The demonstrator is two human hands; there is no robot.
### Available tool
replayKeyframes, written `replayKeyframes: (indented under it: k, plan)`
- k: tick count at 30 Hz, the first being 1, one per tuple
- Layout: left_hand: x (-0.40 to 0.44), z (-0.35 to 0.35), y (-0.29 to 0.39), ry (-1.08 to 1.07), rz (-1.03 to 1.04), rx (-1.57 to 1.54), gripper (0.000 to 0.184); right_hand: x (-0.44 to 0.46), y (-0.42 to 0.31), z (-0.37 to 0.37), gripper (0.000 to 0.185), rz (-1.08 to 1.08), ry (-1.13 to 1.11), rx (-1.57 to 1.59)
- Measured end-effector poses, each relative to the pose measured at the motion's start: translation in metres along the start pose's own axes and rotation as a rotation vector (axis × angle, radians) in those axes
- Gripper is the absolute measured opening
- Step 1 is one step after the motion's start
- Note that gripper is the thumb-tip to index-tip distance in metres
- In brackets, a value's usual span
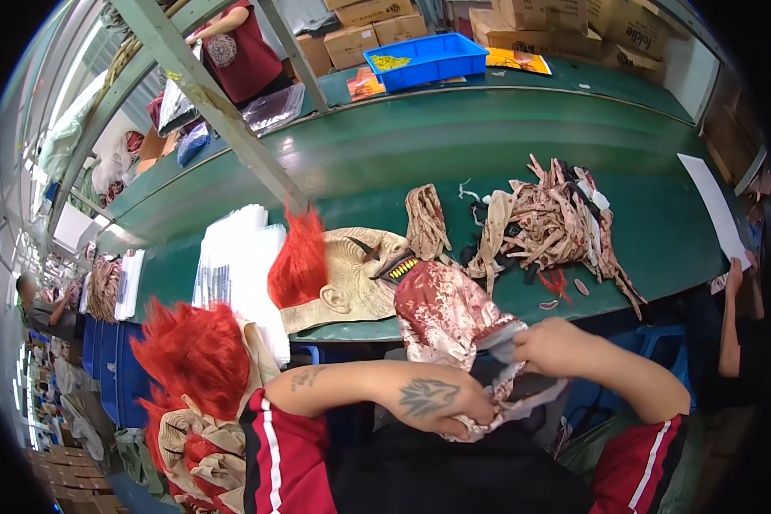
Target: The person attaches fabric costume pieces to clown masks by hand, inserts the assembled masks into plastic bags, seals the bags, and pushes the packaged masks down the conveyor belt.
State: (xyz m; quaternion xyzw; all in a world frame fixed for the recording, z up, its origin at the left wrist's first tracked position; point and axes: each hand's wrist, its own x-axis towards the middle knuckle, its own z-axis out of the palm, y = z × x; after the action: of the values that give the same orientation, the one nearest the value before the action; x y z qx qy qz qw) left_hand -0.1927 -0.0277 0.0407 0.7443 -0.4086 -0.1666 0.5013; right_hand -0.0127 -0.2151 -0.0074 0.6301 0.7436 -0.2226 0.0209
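Cloth [441,313]: over the table's [660,231] near edge, right up against the mask [347,274]; might tear under opposed tugs!
Left hand [461,407]: clamped on a lower fold.
Right hand [544,345]: clamped higher up.
Mask: could get dragged off if snagged.

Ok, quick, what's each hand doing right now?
Left hand: closed, holding a gathered part of the red-and-white stained cloth.
Right hand: closed, gripping the cloth near its edge.
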Motion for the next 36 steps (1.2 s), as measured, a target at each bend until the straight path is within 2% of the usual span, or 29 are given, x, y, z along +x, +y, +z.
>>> replayKeyframes:
  k: [1, 2, 3, 4, 6, 8, 9, 10, 11, 12, 13, 14, 15, 16, 17, 19, 20, 21, 22, 24, 25, 27, 29, 30, 32, 33, 34, 36]
  plan:
    - [-0.008, -0.003, 0.003, -0.003, -0.109, -0.042, 0.024, -0.008, 0.004, -0.012, 0.026, -0.034, 0.070, 0.148]
    - [-0.016, -0.006, 0.006, -0.013, -0.216, -0.087, 0.025, -0.016, 0.010, -0.022, 0.029, -0.051, 0.025, 0.245]
    - [-0.025, -0.010, 0.009, -0.003, -0.244, -0.047, 0.031, -0.025, 0.015, -0.033, 0.031, -0.081, 0.059, 0.358]
    - [-0.032, -0.013, 0.011, -0.019, -0.310, -0.014, 0.035, -0.033, 0.018, -0.043, 0.031, -0.196, 0.195, 0.425]
    - [-0.043, -0.017, 0.013, 0.037, -0.329, 0.238, 0.034, -0.047, 0.023, -0.061, 0.032, -0.327, 0.367, 0.492]
    - [-0.042, -0.019, 0.014, 0.255, -0.291, 0.416, 0.031, -0.054, 0.014, -0.071, 0.030, -0.374, 0.599, 0.528]
    - [-0.045, -0.016, 0.015, 0.346, -0.334, 0.428, 0.028, -0.057, 0.011, -0.074, 0.030, -0.362, 0.599, 0.527]
    - [-0.044, -0.017, 0.015, 0.345, -0.327, 0.427, 0.028, -0.060, 0.007, -0.075, 0.028, -0.290, 0.691, 0.470]
    - [-0.043, -0.020, 0.015, 0.439, -0.261, 0.573, 0.029, -0.061, 0.005, -0.076, 0.026, -0.223, 0.781, 0.409]
    - [-0.043, -0.022, 0.015, 0.533, -0.196, 0.721, 0.031, -0.062, 0.003, -0.075, 0.026, -0.225, 0.782, 0.406]
    - [-0.043, -0.023, 0.015, 0.575, -0.223, 0.807, 0.030, -0.063, 0.001, -0.072, 0.025, -0.107, 0.797, 0.424]
    - [-0.042, -0.025, 0.017, 0.576, -0.224, 0.812, 0.030, -0.063, -0.002, -0.071, 0.024, 0.011, 0.810, 0.440]
    - [-0.039, -0.030, 0.021, 0.602, -0.237, 0.977, 0.028, -0.065, -0.007, -0.073, 0.020, 0.080, 0.816, 0.345]
    - [-0.037, -0.032, 0.023, 0.626, -0.249, 1.142, 0.026, -0.064, -0.009, -0.074, 0.020, 0.078, 0.818, 0.342]
    - [-0.040, -0.032, 0.022, 0.623, -0.283, 1.140, 0.022, -0.062, -0.011, -0.074, 0.018, 0.106, 0.847, 0.313]
    - [-0.041, -0.033, 0.022, 0.639, -0.301, 1.196, 0.021, -0.057, -0.015, -0.073, 0.021, 0.135, 0.874, 0.282]
    - [-0.041, -0.033, 0.023, 0.652, -0.323, 1.250, 0.020, -0.052, -0.016, -0.071, 0.033, 0.159, 0.940, 0.244]
    - [-0.042, -0.033, 0.019, 0.654, -0.324, 1.251, 0.020, -0.049, -0.016, -0.069, 0.045, 0.183, 1.005, 0.207]
    - [-0.045, -0.032, 0.011, 0.736, -0.294, 1.140, 0.020, -0.049, -0.017, -0.067, 0.045, 0.181, 1.004, 0.205]
    - [-0.048, -0.031, 0.005, 0.817, -0.265, 1.030, 0.020, -0.049, -0.018, -0.065, 0.060, 0.251, 0.868, 0.357]
    - [-0.050, -0.030, 0.005, 0.834, -0.300, 0.973, 0.020, -0.049, -0.019, -0.066, 0.060, 0.249, 0.869, 0.356]
    - [-0.054, -0.028, 0.004, 0.850, -0.334, 0.916, 0.021, -0.049, -0.023, -0.068, 0.060, 0.368, 0.816, 0.694]
    - [-0.058, -0.026, 0.000, 0.815, -0.466, 0.794, 0.028, -0.047, -0.019, -0.065, 0.059, 0.351, 0.818, 0.754]
    - [-0.056, -0.025, -0.002, 0.815, -0.465, 0.796, 0.028, -0.046, -0.018, -0.064, 0.058, 0.335, 0.819, 0.816]
    - [-0.048, -0.025, -0.004, 0.840, -0.572, 0.701, 0.042, -0.045, -0.026, -0.069, 0.056, 0.337, 0.804, 0.834]
    - [-0.046, -0.026, 0.001, 0.763, -0.671, 0.633, 0.062, -0.043, -0.031, -0.071, 0.055, 0.340, 0.787, 0.853]
    - [-0.040, -0.028, 0.010, 0.764, -0.669, 0.633, 0.062, -0.041, -0.034, -0.072, 0.055, 0.341, 0.787, 0.851]
    - [-0.028, -0.030, 0.023, 0.619, -0.646, 0.737, 0.079, -0.037, -0.039, -0.074, 0.053, 0.275, 0.813, 0.641]
